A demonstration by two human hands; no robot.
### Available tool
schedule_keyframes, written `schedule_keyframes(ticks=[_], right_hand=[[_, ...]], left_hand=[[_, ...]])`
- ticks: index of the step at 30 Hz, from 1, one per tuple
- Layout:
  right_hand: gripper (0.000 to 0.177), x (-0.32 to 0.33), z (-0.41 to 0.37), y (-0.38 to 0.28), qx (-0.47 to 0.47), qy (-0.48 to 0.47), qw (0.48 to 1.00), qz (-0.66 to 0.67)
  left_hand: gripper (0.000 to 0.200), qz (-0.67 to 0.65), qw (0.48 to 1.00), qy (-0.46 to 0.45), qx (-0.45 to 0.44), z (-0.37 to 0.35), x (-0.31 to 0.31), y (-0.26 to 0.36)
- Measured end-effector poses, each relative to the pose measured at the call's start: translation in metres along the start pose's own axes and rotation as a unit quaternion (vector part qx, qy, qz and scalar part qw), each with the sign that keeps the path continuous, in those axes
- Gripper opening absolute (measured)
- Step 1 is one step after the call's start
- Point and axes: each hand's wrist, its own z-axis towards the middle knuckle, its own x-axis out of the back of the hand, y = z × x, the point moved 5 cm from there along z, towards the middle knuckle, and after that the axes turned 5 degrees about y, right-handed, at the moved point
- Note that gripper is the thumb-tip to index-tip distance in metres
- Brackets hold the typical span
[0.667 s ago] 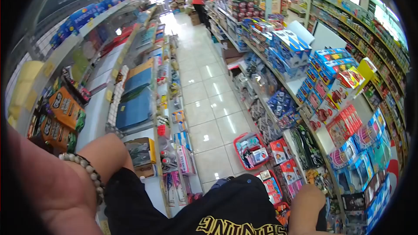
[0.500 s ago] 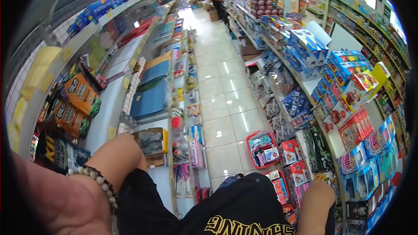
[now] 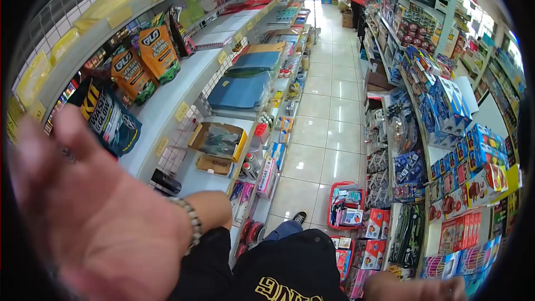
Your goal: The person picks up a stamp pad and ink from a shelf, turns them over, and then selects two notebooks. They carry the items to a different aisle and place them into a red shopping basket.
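Observation:
My left hand [image 3: 111,217] is raised close to the camera, palm showing, fingers stretched and apart, holding nothing. A beaded bracelet [image 3: 192,223] circles its wrist. In this view the fingertips overlap the edge of a black wash-and-glow pouch [image 3: 114,120] on the left shelf. Orange GLO pouches [image 3: 159,50] stand beside it. My right hand [image 3: 412,289] is low at the bottom edge, near boxed goods [image 3: 370,253] on the right; its fingers are mostly cut off and blurred.
A tiled aisle [image 3: 317,139] runs ahead between stocked shelves. A red basket [image 3: 346,206] of small packs stands on the floor at right. Blue folders [image 3: 239,89] and an open carton [image 3: 220,140] lie on the left shelves. A person in red [image 3: 358,3] is far down the aisle.
My view has turned left, bringing the pouches nearer the middle. My left hand has risen and spread its fingers further into view. My right hand has come into sight at the bottom.

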Motion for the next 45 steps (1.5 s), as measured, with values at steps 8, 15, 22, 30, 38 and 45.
schedule_keyframes(ticks=[8,15,22,30,38,45], right_hand=[[0.022,0.089,-0.090,0.087,-0.401,-0.160,0.828,-0.358],[0.046,0.229,-0.254,0.080,-0.839,-0.265,0.364,-0.304],[0.066,0.301,-0.348,0.088,-0.778,-0.487,0.138,-0.372],[0.059,0.266,-0.324,0.257,-0.710,-0.443,0.354,-0.416],[0.061,0.312,-0.379,0.338,-0.733,-0.487,0.354,-0.317],[0.057,0.431,-0.433,0.402,-0.784,-0.395,0.374,-0.300]], left_hand=[[0.018,-0.028,0.969,0.021,0.246,-0.147,-0.052,-0.202],[0.015,-0.109,0.689,-0.020,0.717,-0.292,-0.049,-0.319],[0.016,-0.139,0.630,-0.098,0.758,-0.348,-0.072,-0.390],[0.018,-0.149,0.660,-0.099,0.729,-0.317,-0.099,-0.454],[0.019,-0.086,0.701,-0.072,0.705,-0.315,-0.111,-0.538],[0.020,-0.100,0.630,-0.079,0.766,-0.359,-0.169,-0.661]])
